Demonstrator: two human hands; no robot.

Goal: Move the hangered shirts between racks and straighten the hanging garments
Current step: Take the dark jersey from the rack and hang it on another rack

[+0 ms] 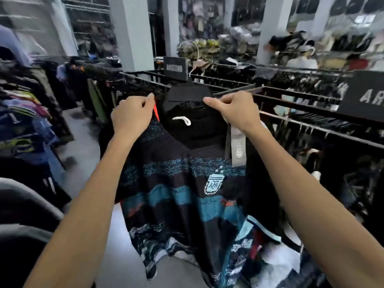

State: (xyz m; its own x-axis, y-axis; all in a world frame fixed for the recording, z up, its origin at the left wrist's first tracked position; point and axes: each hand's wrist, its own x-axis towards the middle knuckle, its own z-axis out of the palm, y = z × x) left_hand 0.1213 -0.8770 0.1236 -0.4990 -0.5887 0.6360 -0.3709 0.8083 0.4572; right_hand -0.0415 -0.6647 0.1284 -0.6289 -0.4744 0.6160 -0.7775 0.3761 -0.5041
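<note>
Left hand pinches left shoulder of black and blue striped shirt, fingers curled on fabric. Right hand grips right shoulder same way, near grey tag hanging from collar. Shirt held up in front of person, on black hanger with hook up. Light blue crest on chest. Black rack rails behind shirt, dark garments hanging there. Black sign stands on rack.

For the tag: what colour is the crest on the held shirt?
Light blue and white crest, head view.
</note>
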